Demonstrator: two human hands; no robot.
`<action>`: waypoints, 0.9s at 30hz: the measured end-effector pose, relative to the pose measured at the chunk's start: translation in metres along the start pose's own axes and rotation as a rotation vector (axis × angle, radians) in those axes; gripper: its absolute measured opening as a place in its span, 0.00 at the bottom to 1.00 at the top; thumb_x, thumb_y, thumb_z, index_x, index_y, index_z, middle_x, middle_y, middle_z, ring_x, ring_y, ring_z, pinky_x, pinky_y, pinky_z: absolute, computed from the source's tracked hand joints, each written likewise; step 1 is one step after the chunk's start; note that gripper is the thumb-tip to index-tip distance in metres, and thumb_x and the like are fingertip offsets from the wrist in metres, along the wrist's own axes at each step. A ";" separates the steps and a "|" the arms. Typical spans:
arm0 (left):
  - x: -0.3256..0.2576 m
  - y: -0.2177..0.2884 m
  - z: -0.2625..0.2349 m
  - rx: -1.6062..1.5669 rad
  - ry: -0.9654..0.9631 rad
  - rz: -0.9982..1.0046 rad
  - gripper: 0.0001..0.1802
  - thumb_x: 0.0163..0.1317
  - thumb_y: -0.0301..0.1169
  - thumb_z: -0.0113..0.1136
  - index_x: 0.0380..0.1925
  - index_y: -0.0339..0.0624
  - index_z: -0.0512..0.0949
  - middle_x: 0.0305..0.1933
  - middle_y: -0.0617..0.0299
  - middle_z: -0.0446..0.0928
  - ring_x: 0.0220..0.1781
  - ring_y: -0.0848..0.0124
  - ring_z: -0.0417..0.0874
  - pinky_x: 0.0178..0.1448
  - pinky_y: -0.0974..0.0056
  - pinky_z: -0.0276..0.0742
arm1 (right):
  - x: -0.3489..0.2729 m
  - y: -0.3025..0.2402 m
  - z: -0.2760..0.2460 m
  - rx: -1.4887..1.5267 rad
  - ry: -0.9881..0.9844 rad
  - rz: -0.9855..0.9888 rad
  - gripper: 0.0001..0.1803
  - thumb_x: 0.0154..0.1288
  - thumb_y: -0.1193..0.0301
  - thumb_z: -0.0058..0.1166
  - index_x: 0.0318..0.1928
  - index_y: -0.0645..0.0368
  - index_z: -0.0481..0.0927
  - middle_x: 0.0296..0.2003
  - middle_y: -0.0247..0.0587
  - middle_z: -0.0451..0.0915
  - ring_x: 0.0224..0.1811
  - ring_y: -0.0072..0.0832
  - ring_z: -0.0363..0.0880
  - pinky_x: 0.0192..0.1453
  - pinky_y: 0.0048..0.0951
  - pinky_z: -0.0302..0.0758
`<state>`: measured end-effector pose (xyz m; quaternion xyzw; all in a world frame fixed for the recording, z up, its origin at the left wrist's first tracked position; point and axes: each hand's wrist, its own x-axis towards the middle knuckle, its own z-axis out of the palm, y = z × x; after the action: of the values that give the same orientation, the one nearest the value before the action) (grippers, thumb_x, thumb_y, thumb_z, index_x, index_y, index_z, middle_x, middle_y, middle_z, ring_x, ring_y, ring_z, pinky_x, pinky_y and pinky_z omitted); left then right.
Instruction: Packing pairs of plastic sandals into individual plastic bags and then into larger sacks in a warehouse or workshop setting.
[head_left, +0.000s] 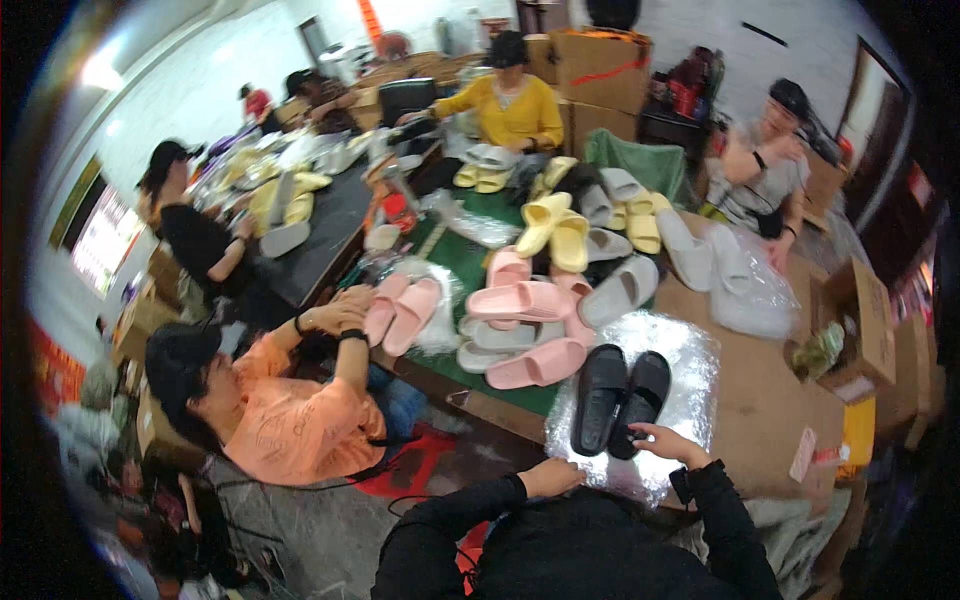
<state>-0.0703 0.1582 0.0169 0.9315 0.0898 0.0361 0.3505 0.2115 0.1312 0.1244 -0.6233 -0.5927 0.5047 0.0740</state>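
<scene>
A pair of black slide sandals (620,398) lies side by side on a clear plastic bag (690,375) spread on the brown surface (760,400), toes pointing away from the person, heels near the surface's front edge. The right hand (665,440) rests at the heel of the right-hand sandal, its fingers (640,432) bent and touching the sandal's back edge; whether they pinch it cannot be told. The left hand (553,477) sits just below the bag's near edge, curled loosely, with the fingers drawn together; it is hard to tell whether it grips the plastic. Both arms wear black sleeves.

Just beyond the black pair, pink slide sandals (530,330) lie heaped on a green mat (470,265), with grey sandals (620,290) beside them and yellow sandals (555,225) further back. To the left, a person in an orange shirt (290,425) holds a pink pair (400,312). A person in a yellow top (515,110) sits at the far end, and an open cardboard box (865,325) stands at the right.
</scene>
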 end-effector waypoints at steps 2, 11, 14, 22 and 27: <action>0.008 0.002 0.012 -0.069 -0.059 -0.010 0.15 0.62 0.37 0.48 0.47 0.44 0.71 0.33 0.49 0.77 0.38 0.50 0.79 0.41 0.50 0.73 | 0.003 0.035 0.011 -0.019 0.046 0.092 0.31 0.61 0.62 0.55 0.64 0.52 0.64 0.52 0.59 0.73 0.56 0.41 0.72 0.59 0.35 0.67; 0.074 0.038 0.035 -0.190 -0.122 0.067 0.16 0.61 0.34 0.50 0.48 0.40 0.72 0.45 0.51 0.73 0.44 0.51 0.76 0.47 0.52 0.72 | 0.000 0.052 0.017 -0.270 0.349 0.699 0.37 0.61 0.44 0.45 0.68 0.42 0.57 0.65 0.76 0.39 0.68 0.67 0.42 0.68 0.55 0.48; 0.085 0.049 0.031 -0.140 -0.191 0.030 0.14 0.59 0.32 0.50 0.45 0.40 0.73 0.43 0.52 0.75 0.46 0.52 0.75 0.49 0.53 0.71 | 0.012 0.039 0.014 -0.341 0.453 0.748 0.35 0.62 0.46 0.45 0.67 0.46 0.58 0.65 0.75 0.40 0.68 0.67 0.43 0.66 0.60 0.48; 0.077 0.029 0.033 0.199 -0.038 -0.025 0.14 0.54 0.35 0.54 0.40 0.42 0.78 0.52 0.57 0.72 0.57 0.58 0.68 0.57 0.57 0.67 | 0.077 0.030 0.007 -0.057 0.610 0.653 0.32 0.62 0.56 0.46 0.61 0.63 0.63 0.65 0.59 0.55 0.65 0.58 0.54 0.65 0.54 0.55; 0.041 -0.009 0.035 0.163 0.016 -0.234 0.27 0.50 0.40 0.61 0.52 0.49 0.72 0.62 0.51 0.64 0.63 0.48 0.62 0.63 0.47 0.61 | 0.111 0.011 0.004 0.150 0.772 0.237 0.23 0.62 0.67 0.47 0.53 0.69 0.69 0.56 0.57 0.66 0.58 0.51 0.65 0.60 0.40 0.61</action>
<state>-0.0265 0.1502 -0.0146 0.9397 0.2035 -0.0048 0.2749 0.1928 0.2168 0.0544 -0.8238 -0.4070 0.2804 0.2775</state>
